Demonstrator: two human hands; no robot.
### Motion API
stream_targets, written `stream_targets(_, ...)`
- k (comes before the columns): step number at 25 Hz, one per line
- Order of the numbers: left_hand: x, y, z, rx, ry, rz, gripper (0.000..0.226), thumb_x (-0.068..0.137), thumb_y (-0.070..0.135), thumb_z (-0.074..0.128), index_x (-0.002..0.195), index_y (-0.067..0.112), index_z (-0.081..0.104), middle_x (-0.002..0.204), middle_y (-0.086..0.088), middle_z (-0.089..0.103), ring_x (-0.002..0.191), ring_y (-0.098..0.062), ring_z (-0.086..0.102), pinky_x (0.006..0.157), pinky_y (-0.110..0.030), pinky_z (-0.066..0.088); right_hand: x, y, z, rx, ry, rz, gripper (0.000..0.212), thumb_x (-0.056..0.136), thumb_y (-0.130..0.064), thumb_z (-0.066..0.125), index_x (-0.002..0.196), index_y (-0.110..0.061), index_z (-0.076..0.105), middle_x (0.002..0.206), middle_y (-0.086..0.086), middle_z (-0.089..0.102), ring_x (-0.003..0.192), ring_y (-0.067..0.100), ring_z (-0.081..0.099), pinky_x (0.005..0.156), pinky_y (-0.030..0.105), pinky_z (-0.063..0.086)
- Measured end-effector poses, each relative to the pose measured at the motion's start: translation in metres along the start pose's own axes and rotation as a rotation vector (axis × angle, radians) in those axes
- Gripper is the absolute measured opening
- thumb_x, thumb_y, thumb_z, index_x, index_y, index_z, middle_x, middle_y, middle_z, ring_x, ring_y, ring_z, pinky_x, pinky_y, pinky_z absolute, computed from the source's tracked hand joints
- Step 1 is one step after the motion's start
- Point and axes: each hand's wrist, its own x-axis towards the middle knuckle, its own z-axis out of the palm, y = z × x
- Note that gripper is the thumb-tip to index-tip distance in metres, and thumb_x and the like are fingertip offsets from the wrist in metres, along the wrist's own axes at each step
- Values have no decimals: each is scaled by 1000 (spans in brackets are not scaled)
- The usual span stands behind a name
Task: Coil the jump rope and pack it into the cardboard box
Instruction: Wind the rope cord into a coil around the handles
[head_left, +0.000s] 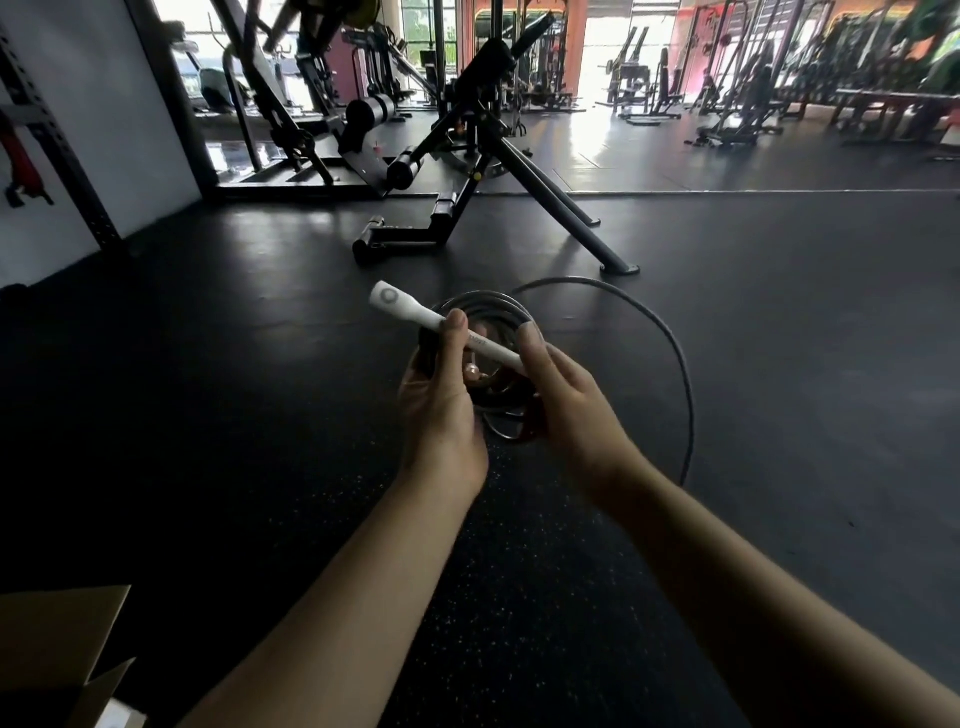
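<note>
At the lower left corner of the frame, the cardboard box (57, 654) sat open on the dark floor (208, 415), one flap raised, well apart from your hands and with none of the rope in it that could be seen.

Moving toward the centre, your left hand (441, 410) gripped the gathered coil (485, 312) together with the white handle (441, 325) of the jump rope, thumb pressed on the handle's shaft. The handle lay tilted across the top of the loops, its capped end pointing to the upper left. Something reddish showed behind the fingers at the bottom of the coil; you could not have told from this view what it was.

Just right of centre, your right hand (566, 405) pinched the lower end of that same handle with its fingertips, the remaining fingers loosely curled.

Further right, a loose length of rope (670, 338) swept out in a wide arc from behind the coil and curved back down toward your right forearm, so the coiling step appeared to be in hand and unfinished.

The next move likely called for keeping the left grip firm so the loops did not spring apart, while the right hand gathered the trailing arc into another loop. Only then would the bundle be ready to carry down left to the box.
</note>
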Motion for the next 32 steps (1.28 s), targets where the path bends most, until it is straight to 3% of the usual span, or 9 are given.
stream_targets(4,-2,-9,0,88,30,13,20,89,46,74,82,27,79,103,-16,75,99,-29,71,96,-47,55,-7,0,15,93,221,-47,26,104,-34,57,98,-13,73,67,-8,76,64,3,73,59,18,56)
stream_targets(10,16,28,-27,281,-271,-39,17,79,34,81,88,21,76,84,5,73,85,-15,63,80,-36,47,1,-17,-7,-32,232,-38,27,104,-29,60,84,-13,70,66,-2,70,54,4,65,55,20,53)
stream_targets(16,18,61,-33,1062,-27,484,48,72,57,85,99,28,58,111,3,62,95,-14,60,74,-28,48,7,-30,-17,-171,64,104,33,102,-32,62,80,-10,71,64,3,71,48,11,64,46,19,49)
stream_targets(19,7,72,-26,1123,-399,284,72,61,62,87,123,36,60,124,13,66,109,-5,63,88,-26,49,7,-29,-20,-195,-45,110,30,102,-31,63,78,-16,73,64,-1,70,52,10,63,52,22,52)
stream_targets(21,5,71,-27,1178,-555,124,67,58,61,86,117,37,69,106,10,79,98,-5,74,98,-35,55,8,-27,-26,-237,-103,121,30,101,-31,63,78,-17,76,66,-2,71,56,9,62,57,23,51)
stream_targets(24,5,63,-30,1139,-642,3,49,66,47,87,108,25,77,95,3,83,91,-12,79,98,-38,58,5,-28,-33,-235,-167,198,31,102,-31,63,96,-5,79,75,4,75,64,12,67,61,23,55)
stream_targets(27,5,58,-32,1109,-698,-86,32,81,29,85,109,18,75,95,-5,83,91,-15,79,89,-25,58,5,-25,-33,-247,-222,240,41,101,-36,64,113,2,75,93,17,78,80,22,70,77,34,57)
stream_targets(30,6,56,-35,1122,-669,-95,17,85,24,82,100,20,74,80,2,81,78,-10,77,73,-13,56,3,-29,-39,-257,-267,248,40,103,-37,59,117,-3,74,96,15,74,81,24,64,71,29,52)
stream_targets(32,8,57,-38,1126,-638,-83,18,87,26,80,102,18,74,78,3,80,76,-11,77,69,-12,55,1,-32,-46,-222,-302,253,34,104,-33,58,123,-10,73,111,13,76,96,28,67,84,34,57)
